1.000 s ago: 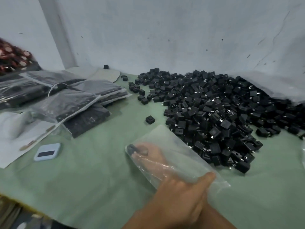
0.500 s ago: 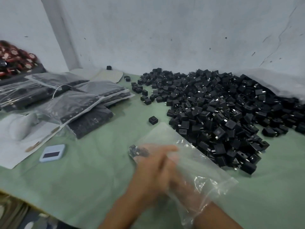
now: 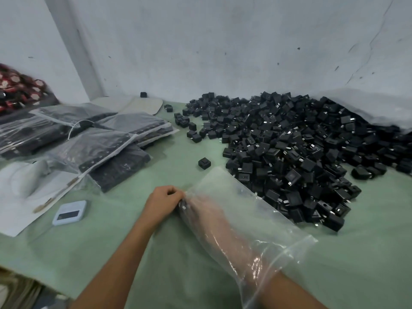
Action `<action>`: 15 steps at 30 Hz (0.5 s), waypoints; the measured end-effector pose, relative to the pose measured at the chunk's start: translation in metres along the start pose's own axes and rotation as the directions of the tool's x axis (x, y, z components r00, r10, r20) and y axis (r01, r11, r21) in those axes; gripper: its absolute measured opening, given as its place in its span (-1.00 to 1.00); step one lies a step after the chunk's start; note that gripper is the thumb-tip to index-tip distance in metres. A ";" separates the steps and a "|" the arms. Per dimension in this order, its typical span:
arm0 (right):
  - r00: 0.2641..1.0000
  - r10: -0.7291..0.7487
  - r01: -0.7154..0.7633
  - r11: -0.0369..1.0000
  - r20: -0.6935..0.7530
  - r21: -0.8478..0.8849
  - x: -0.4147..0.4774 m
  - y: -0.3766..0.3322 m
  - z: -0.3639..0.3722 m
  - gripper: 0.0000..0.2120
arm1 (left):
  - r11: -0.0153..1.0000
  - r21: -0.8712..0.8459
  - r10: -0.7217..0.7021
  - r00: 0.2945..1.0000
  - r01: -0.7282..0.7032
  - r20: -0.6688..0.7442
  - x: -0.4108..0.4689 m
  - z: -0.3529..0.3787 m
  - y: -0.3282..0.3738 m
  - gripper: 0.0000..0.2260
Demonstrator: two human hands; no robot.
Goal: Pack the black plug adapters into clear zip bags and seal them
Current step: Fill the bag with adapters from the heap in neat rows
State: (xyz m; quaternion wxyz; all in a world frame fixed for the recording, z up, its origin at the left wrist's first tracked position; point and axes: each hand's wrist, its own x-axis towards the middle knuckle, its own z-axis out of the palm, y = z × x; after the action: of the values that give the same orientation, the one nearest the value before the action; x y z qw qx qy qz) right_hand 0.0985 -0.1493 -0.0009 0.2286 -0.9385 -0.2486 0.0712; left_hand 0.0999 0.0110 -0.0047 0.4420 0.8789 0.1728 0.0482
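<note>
A big pile of black plug adapters [image 3: 289,148] covers the right half of the green table, and one loose adapter [image 3: 204,163] lies in front of it. A clear zip bag [image 3: 263,219] lies slantwise before me. My right hand [image 3: 205,210] is deep inside it, the forearm passing through the mouth, and it grips a dark adapter [image 3: 183,206] at its fingertips in the bag's far corner. My left hand [image 3: 161,202] pinches that corner from outside. The plastic blurs the right fingers.
Several filled bags [image 3: 107,143] are stacked at the left. Nearer lie white paper [image 3: 20,197] and a small pale blue device [image 3: 69,212]. A large plastic sack [image 3: 367,108] backs the pile against the wall. The table's front edge [image 3: 33,279] is at lower left.
My left hand let go of the bag's mouth near me and moved forward to the far corner. The right arm has stayed inside the bag.
</note>
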 end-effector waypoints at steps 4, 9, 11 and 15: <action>1.000 0.001 -0.001 1.000 0.017 -0.009 0.001 -0.001 0.000 -0.62 | 1.000 0.005 -0.021 0.999 0.021 -0.031 -0.008 0.004 0.005 -0.87; 0.996 -0.018 0.022 0.999 -0.093 0.043 -0.003 -0.002 0.007 -0.73 | 0.996 0.083 -0.023 0.994 0.032 -0.109 -0.014 0.012 0.008 -0.84; 0.990 -0.078 0.076 0.997 -0.119 -0.022 -0.009 0.000 0.004 -0.85 | 0.997 0.073 0.001 0.992 0.008 -0.123 -0.015 0.015 0.009 -0.83; 0.979 -0.129 0.126 0.992 -0.157 -0.030 -0.007 0.012 0.005 -0.78 | 0.998 0.011 0.060 0.993 -0.059 -0.103 -0.015 0.022 0.015 -0.82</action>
State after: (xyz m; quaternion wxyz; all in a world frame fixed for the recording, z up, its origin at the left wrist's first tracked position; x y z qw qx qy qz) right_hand 0.0962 -0.1604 -0.0110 0.2425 -0.9256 -0.2900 -0.0207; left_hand 0.0952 -0.0187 -0.0053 0.4275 0.8816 0.1693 0.1064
